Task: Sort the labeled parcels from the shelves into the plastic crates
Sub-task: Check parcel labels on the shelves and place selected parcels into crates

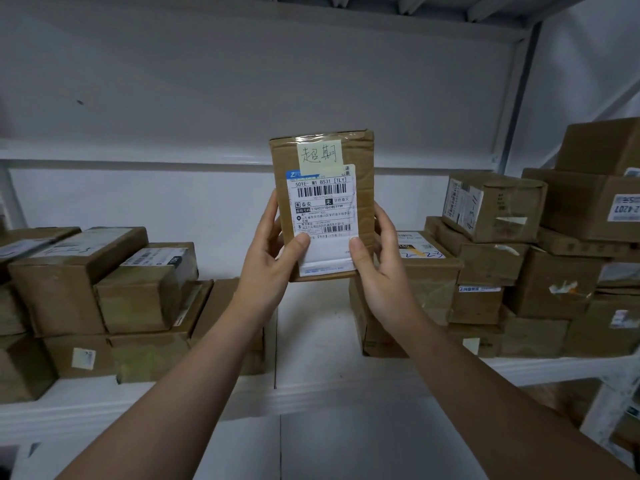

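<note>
A small brown cardboard parcel (360,188) is held upright in front of the shelf, its face toward me. It carries a white shipping label with barcodes and a pale yellow handwritten note taped near the top. My left hand (270,268) grips its lower left edge, thumb pressed on the label. My right hand (377,271) grips the lower right edge, thumb also on the label. No plastic crate is in view.
The white metal shelf (311,375) holds stacked cardboard parcels on the left (65,282) and a taller pile on the right (526,271). A gap of bare shelf lies between them. A shelf post (516,98) rises at the right.
</note>
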Tool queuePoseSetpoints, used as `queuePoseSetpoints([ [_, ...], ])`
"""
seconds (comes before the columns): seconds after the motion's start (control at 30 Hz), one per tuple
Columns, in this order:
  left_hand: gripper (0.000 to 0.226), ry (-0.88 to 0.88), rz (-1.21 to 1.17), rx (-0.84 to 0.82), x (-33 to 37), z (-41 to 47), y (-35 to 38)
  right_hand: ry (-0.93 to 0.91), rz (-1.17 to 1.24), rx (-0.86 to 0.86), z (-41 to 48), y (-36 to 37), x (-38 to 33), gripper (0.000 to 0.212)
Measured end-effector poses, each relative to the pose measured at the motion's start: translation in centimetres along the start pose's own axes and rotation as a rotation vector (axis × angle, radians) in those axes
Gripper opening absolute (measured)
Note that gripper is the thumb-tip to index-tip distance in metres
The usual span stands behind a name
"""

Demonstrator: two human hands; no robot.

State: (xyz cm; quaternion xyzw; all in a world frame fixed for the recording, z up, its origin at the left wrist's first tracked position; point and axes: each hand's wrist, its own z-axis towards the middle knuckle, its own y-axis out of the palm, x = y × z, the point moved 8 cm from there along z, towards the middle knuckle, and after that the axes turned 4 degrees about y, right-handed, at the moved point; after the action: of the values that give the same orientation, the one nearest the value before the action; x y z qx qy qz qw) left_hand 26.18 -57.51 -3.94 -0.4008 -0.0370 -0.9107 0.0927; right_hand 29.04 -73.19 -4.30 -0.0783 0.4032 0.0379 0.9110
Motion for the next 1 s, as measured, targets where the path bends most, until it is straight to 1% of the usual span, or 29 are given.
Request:
queuePoseSetpoints([
  [0.13, 0.067, -0.004, 0.007, 0.037, 0.1, -1.0, -0.4, 0.003, 0.029, -0.009, -0.6, 0.1, -0.2, 0.051],
  [0.27, 0.059, -0.016, 0.039, 0.095, 0.0, -3.1, -1.1, -0.002, 0.053, -0.003, -2.4, 0.9, -0.3, 0.053],
  [0.33, 0.059, -0.026, 0.032, 0.107, -0.1, -4.4, -1.4, 0.015, 0.058, 0.007, -3.9, 1.7, -0.3, 0.051],
  [0.57, 0.060, -0.089, -0.016, 0.053, -0.9, -7.9, -3.5, 0.139, 0.036, 0.081, -8.3, 4.0, -0.2, 0.049],
  [0.7, 0.063, -0.169, -0.089, -0.020, -1.5, -11.0, -3.5, 0.235, 0.045, 0.165, -11.9, 4.4, -0.3, 0.051],
  [0.8, 0.064, -0.222, -0.135, -0.112, -2.2, -14.4, -2.2, 0.329, 0.035, 0.254, -16.5, 3.7, 0.0, 0.051],
  [0.9, 0.062, -0.274, -0.149, -0.220, -2.9, -18.6, 0.2, 0.436, 0.000, 0.351, -22.2, 2.1, 0.2, 0.051],
  [1.0, 0.066, -0.356, -0.175, -0.328, -3.8, -23.2, 3.3, 0.541, -0.072, 0.468, -28.4, -0.4, 0.2, 0.051],
])
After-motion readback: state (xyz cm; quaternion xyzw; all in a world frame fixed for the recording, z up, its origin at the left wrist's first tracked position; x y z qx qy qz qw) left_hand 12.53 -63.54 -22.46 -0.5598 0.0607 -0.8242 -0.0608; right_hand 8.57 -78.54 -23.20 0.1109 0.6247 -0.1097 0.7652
